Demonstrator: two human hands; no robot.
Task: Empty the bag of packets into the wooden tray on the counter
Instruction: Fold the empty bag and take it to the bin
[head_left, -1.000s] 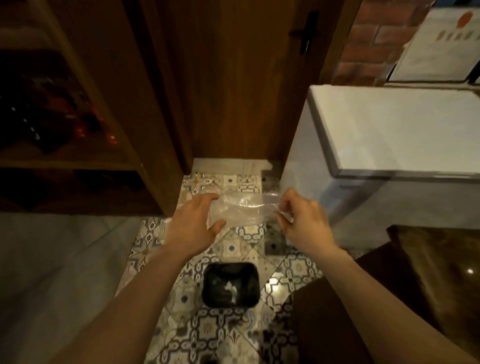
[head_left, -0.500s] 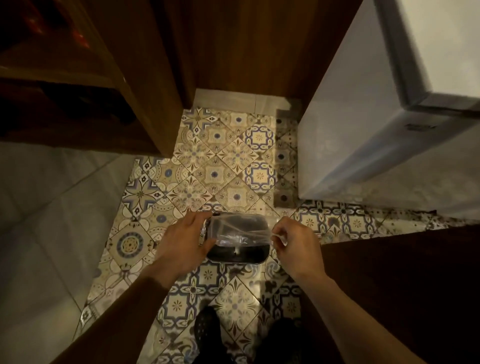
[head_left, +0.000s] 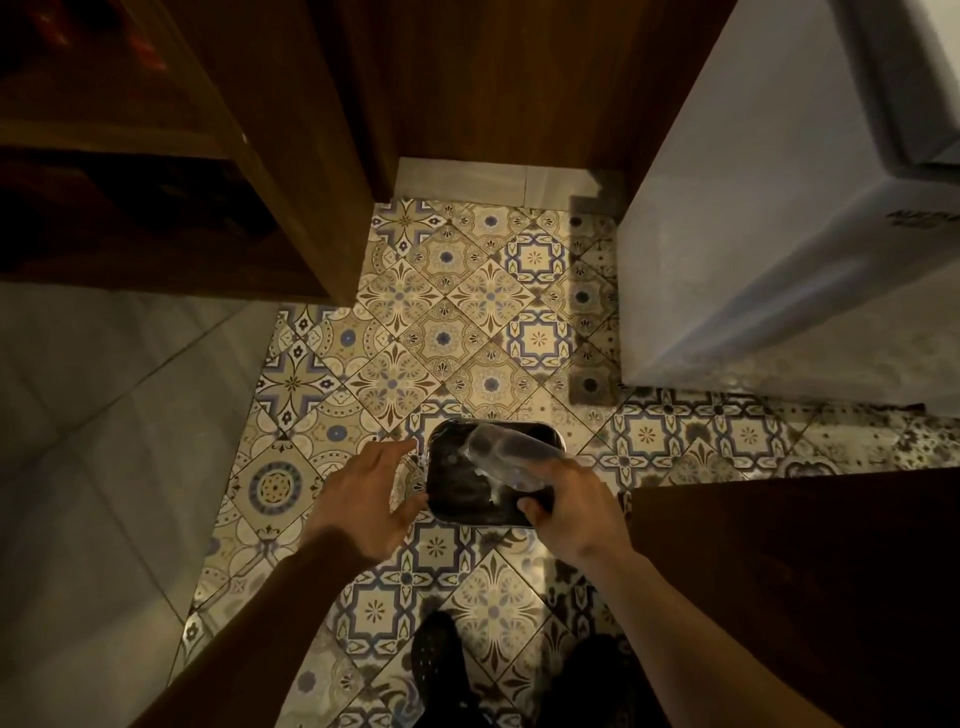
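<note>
My right hand (head_left: 571, 509) holds a crumpled clear plastic bag (head_left: 506, 457), which looks empty, right over a small black bin (head_left: 457, 499) standing on the patterned floor. My left hand (head_left: 371, 493) hovers beside the bin's left edge with fingers spread and nothing in it. Neither the wooden tray nor any packets are in view.
A wooden shelf unit (head_left: 171, 171) stands at the upper left and a wooden door (head_left: 509, 78) straight ahead. A white chest freezer (head_left: 779, 208) fills the upper right. A dark counter edge (head_left: 805, 571) runs along the lower right. My dark shoes (head_left: 441, 670) stand below the bin.
My view tipped down towards the floor. Both hands held the bag stretched between them; my left hand let go and my right hand bunched it over the bin.
</note>
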